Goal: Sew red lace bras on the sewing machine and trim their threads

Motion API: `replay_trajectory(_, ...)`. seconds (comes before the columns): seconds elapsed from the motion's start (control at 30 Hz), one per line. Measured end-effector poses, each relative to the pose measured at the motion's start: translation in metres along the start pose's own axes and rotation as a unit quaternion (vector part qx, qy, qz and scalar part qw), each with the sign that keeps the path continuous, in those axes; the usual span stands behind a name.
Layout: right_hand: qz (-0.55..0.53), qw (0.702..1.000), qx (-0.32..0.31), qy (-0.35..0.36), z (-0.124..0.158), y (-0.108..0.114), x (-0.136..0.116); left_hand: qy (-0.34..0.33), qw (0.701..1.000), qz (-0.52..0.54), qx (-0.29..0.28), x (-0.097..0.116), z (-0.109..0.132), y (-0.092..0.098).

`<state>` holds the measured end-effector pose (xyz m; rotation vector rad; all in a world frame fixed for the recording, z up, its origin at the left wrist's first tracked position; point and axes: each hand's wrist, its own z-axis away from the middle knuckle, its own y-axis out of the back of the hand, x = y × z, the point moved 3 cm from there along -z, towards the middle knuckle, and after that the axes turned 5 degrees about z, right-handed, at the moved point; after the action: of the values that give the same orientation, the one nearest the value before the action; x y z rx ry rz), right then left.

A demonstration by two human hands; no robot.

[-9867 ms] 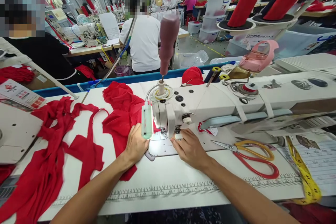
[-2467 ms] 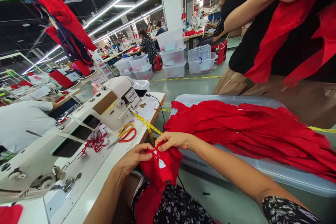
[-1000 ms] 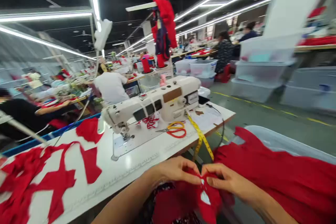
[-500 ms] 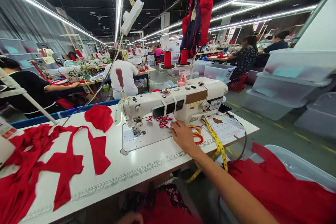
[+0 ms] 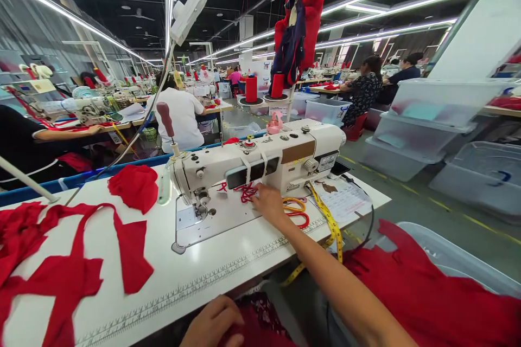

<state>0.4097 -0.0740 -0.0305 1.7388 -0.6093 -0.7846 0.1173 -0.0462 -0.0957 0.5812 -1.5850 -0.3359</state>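
Observation:
My right hand (image 5: 269, 203) reaches under the arm of the white sewing machine (image 5: 260, 160), touching the small red and white pieces (image 5: 247, 192) on the machine bed; its fingertips are partly hidden there. At the bottom, my left hand (image 5: 215, 322) rests with curled fingers on dark red cloth (image 5: 254, 331) at my lap, below the table edge. Scissors with orange and red handles (image 5: 299, 212) lie just right of my right hand, beside a yellow measuring tape (image 5: 328, 214). Red fabric pieces (image 5: 132, 255) are spread over the left of the white table (image 5: 179, 265).
A clear bin (image 5: 459, 265) with red cloth (image 5: 423, 293) is at the right. Stacked clear boxes (image 5: 419, 124) stand behind it. Red thread cones (image 5: 251, 89) are behind the machine. Several people sit at other tables, one in a white shirt (image 5: 177, 116).
The view has shifted, so the machine and table appear further left. My left hand has come up into fuller view at the bottom. My right hand is still by the small red and white pieces.

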Motion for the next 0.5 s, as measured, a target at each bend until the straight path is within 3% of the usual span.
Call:
replay_trajectory(0.13,-0.033,0.999,0.003,-0.036,0.000,0.000,0.004,-0.002,0.999,0.031,-0.037,0.033,-0.023,0.011)
replay_trajectory(0.23,-0.076,0.996,0.022,-0.040,0.000,0.003,0.006,0.009,0.999,0.043,-0.028,0.048,-0.036,0.016)
replay_trajectory(0.33,-0.140,0.987,0.062,-0.040,0.008,0.011,0.010,0.024,0.998,0.062,0.010,0.056,-0.047,0.020)
replay_trajectory(0.5,-0.261,0.951,0.159,-0.048,0.045,0.030,0.025,0.062,0.978,0.130,0.148,0.068,-0.091,0.033)
